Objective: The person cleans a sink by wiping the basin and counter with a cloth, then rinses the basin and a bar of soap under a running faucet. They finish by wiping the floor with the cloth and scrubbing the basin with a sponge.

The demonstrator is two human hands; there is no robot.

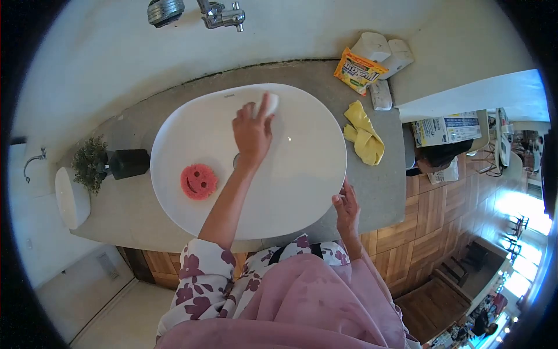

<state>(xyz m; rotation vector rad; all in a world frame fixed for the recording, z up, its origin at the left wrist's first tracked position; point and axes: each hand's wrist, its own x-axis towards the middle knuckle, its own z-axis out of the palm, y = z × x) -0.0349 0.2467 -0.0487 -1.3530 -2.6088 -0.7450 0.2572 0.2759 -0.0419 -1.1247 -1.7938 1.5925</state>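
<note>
My left hand [253, 132] reaches into a white oval basin [296, 174], its fingers closed around a small white block [272, 103] near the far wall. Part of the block is behind the fingers, and its exact kind does not show. Below it, my forearm partly covers the drain [236, 161]. A round pink smiley-face sponge [199, 181] lies in the basin to the left of my forearm. At the right front of the basin, my right hand [347, 208] is beside the rim, fingers extended and thumb apart, holding nothing.
A yellow cloth [365, 135] lies right of the basin. Behind it stand an orange-yellow packet [357, 71] and white rolls [372, 46]. A dark pot [129, 164] with a plant [89, 164] lies left. A chrome tap [224, 16] projects from the wall above.
</note>
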